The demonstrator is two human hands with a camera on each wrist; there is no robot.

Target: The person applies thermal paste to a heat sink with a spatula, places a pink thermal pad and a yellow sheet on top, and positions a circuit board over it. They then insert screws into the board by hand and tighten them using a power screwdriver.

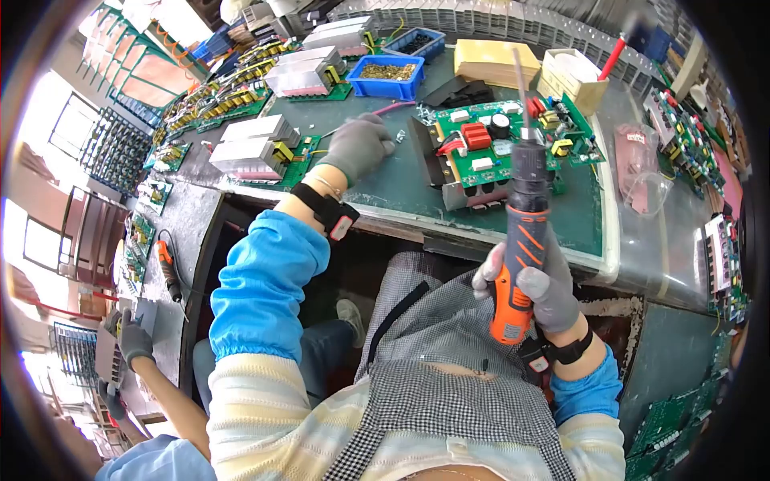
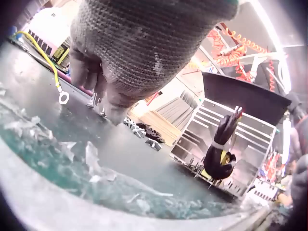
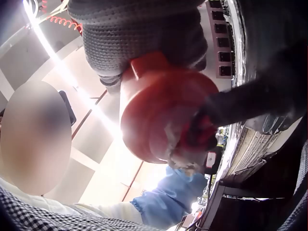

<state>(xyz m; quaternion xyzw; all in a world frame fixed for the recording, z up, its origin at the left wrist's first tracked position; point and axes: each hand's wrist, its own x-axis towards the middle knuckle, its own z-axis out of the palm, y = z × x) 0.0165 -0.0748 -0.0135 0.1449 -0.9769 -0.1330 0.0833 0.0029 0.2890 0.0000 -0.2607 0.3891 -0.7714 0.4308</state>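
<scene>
My gloved left hand (image 1: 359,150) reaches down to the green-topped bench, its fingers bent and fingertips low over the surface. In the left wrist view a small shiny metal piece (image 2: 96,100) shows between its fingertips (image 2: 115,113), and more silvery clips (image 2: 137,129) lie just beyond. My gloved right hand (image 1: 549,293) grips an orange and black electric screwdriver (image 1: 520,264), its long bit pointing up and away. Behind the screwdriver, a green circuit board (image 1: 501,160) with red and white components sits tilted on a metal heatsink (image 1: 473,195). A yellow wire (image 2: 50,65) with a ring terminal lies left of the left hand.
Boards with silver heatsinks (image 1: 250,152) stand on the left. At the back are a blue bin (image 1: 365,86) of small brass-coloured parts, a yellow paper stack (image 1: 496,60) and a white carton (image 1: 573,80). Another person's gloved hand (image 1: 136,341) works at left, near a second screwdriver (image 1: 168,266).
</scene>
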